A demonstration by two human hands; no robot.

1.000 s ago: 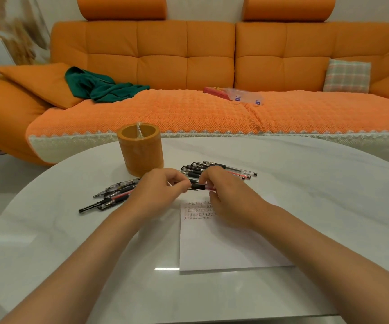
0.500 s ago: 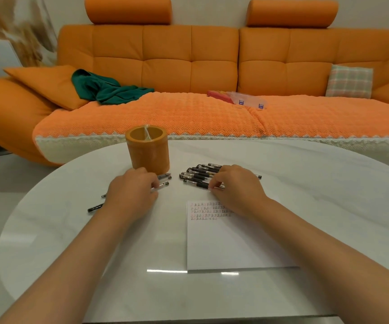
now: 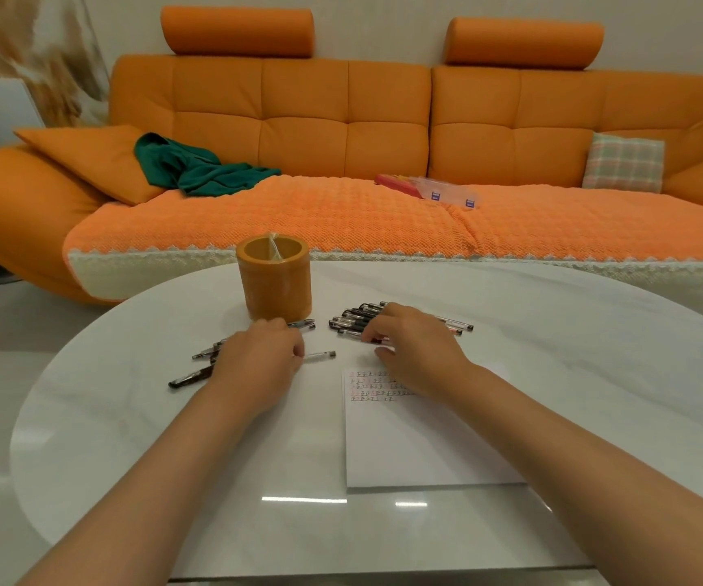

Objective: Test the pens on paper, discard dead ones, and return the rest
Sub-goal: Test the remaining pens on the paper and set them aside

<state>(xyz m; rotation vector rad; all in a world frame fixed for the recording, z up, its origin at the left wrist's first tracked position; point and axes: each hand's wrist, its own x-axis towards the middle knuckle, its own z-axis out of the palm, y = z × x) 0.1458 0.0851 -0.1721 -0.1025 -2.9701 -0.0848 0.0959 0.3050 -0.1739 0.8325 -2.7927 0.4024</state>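
Note:
On the white table, my left hand (image 3: 257, 361) grips a clear-barrelled pen (image 3: 320, 355) whose capped end sticks out to the right. It lies over a loose pile of pens (image 3: 197, 365) left of the orange pen holder (image 3: 273, 285). My right hand (image 3: 413, 344) lies on a second row of black-capped pens (image 3: 354, 319), fingers curled, fingertips and thumb pinching one pen (image 3: 373, 340) at the near edge of that row. The white paper (image 3: 417, 441) with several lines of scribbles lies under my right wrist.
An orange sofa (image 3: 341, 213) runs behind the table, with a green cloth (image 3: 197, 167), a clear plastic case (image 3: 443, 192) and a plaid cushion (image 3: 624, 162) on it. The table's near edge (image 3: 383, 573) is close to me.
A second ago both hands held one pen above the paper. They have since parted: the left one moved to the left pile with a pen, the right one onto the right row.

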